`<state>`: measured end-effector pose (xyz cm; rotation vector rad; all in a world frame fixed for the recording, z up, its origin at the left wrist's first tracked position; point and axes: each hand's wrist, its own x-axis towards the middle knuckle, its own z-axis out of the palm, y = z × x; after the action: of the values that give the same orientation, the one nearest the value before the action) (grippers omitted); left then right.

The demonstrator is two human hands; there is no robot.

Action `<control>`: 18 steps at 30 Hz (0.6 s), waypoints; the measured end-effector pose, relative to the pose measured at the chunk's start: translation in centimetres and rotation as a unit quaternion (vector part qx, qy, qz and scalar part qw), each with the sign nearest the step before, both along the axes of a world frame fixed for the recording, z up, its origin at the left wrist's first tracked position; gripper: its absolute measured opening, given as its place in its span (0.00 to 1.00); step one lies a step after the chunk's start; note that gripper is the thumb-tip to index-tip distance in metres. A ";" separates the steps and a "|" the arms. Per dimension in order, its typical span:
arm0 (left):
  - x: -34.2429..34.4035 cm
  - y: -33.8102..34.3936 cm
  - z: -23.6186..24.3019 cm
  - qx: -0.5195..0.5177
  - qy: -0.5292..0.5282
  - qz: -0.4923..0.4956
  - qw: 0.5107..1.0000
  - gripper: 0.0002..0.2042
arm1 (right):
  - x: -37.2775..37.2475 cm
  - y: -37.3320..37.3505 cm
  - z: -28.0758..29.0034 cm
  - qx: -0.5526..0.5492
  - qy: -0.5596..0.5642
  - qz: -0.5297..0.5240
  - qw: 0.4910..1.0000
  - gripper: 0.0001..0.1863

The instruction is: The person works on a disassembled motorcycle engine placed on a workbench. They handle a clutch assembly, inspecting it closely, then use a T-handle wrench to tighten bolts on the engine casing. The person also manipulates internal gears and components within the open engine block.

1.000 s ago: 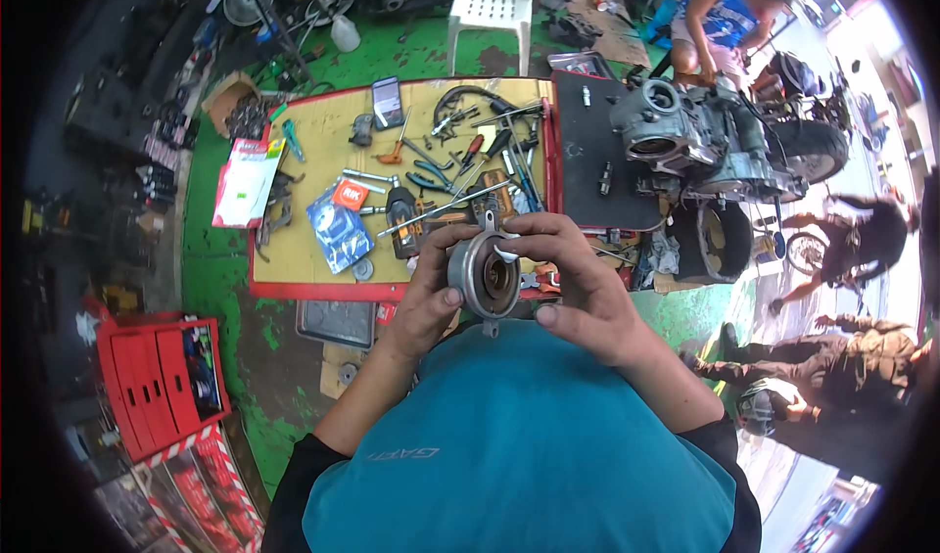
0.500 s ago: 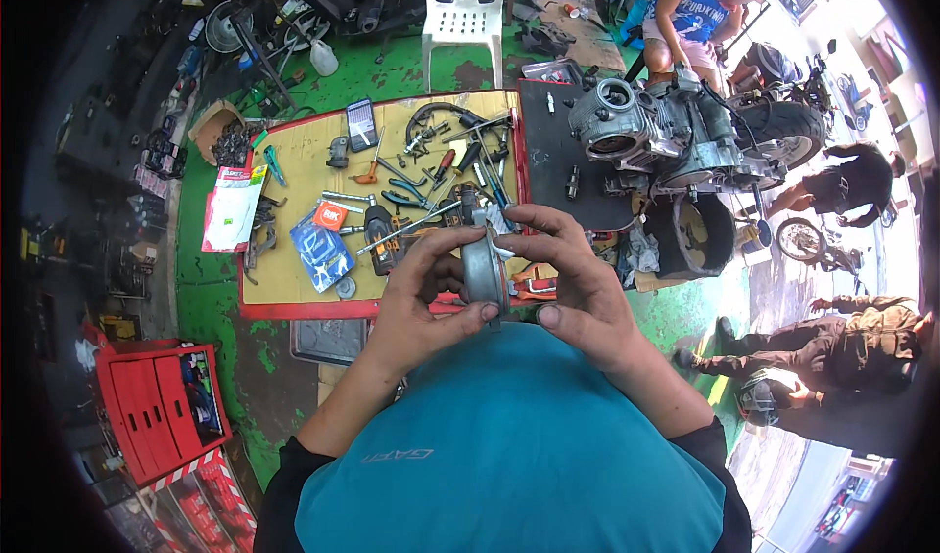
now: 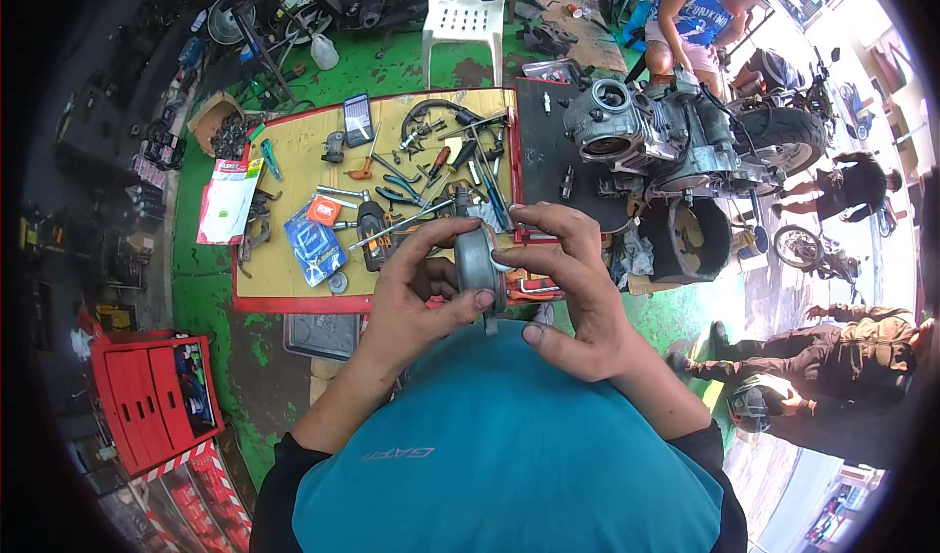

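Green workshop floor [image 3: 401,59], paint worn in patches, with one white plastic chair [image 3: 463,22]. Red-rimmed work table [image 3: 294,304], tan-topped; through the head camera I log on it a phone [image 3: 358,116], blue-handled pliers [image 3: 399,193] and a blue packet [image 3: 314,248]. Black mat [image 3: 543,142], at the table's right, near a metal engine [image 3: 627,132]. Round metal housing [image 3: 474,264], one: raised between the hands, in front of the table's near edge, seen nearly edge-on. My left hand [image 3: 421,303]: narrow grip, thumb and fingers pinching the housing. My right hand [image 3: 583,308]: spread wide, fingertips at the housing's right side, thumb apart; I cannot tell whether it bears weight.
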<state>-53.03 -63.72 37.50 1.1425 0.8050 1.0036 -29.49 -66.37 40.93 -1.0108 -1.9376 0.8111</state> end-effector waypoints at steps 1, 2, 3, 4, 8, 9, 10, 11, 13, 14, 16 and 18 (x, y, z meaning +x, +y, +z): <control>0.2 0.0 0.1 -0.008 -0.009 0.004 1.000 0.36 | 0.1 0.0 0.0 0.013 -0.010 0.001 1.000 0.37; 0.4 0.1 0.1 -0.014 -0.025 0.007 1.000 0.36 | 0.2 0.1 0.0 0.021 -0.019 -0.003 1.000 0.36; 0.5 0.1 0.2 -0.019 -0.020 0.010 1.000 0.36 | 0.3 0.0 0.1 0.032 -0.028 -0.003 0.999 0.36; 0.6 0.1 0.3 -0.024 -0.021 0.011 0.999 0.36 | 0.4 0.0 0.1 0.045 -0.032 -0.005 0.998 0.35; 0.8 0.4 0.6 -0.029 -0.025 -0.004 0.999 0.33 | 0.8 -0.3 0.0 0.079 -0.053 -0.019 0.995 0.34; 0.8 0.5 0.7 -0.032 -0.025 -0.009 0.999 0.32 | 0.8 -0.4 -0.1 0.085 -0.055 -0.021 0.995 0.34; 0.9 0.6 0.8 -0.038 -0.022 -0.013 0.999 0.31 | 0.9 -0.4 -0.2 0.089 -0.057 -0.024 0.994 0.34; 1.0 0.7 0.9 -0.044 -0.007 -0.013 0.999 0.32 | 0.9 -0.5 -0.4 0.101 -0.058 -0.026 0.993 0.34; 1.1 0.8 1.0 -0.054 0.036 -0.008 0.998 0.35 | 1.1 -0.5 -0.7 0.119 -0.062 -0.031 0.990 0.34; 1.2 0.9 1.1 -0.058 0.056 -0.004 0.997 0.38 | 1.2 -0.4 -0.8 0.142 -0.070 -0.026 0.987 0.34; 1.3 1.0 1.2 -0.067 0.057 -0.005 0.996 0.38 | 1.6 -0.3 -0.9 0.191 -0.075 -0.020 0.979 0.34; 1.5 1.0 1.1 -0.067 0.028 -0.012 0.997 0.35 | 2.3 0.0 -0.5 0.179 -0.059 -0.011 0.982 0.33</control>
<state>-51.57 -62.69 38.63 1.0671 0.8875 0.8879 -27.19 -66.40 40.39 -0.8734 -2.0745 0.3740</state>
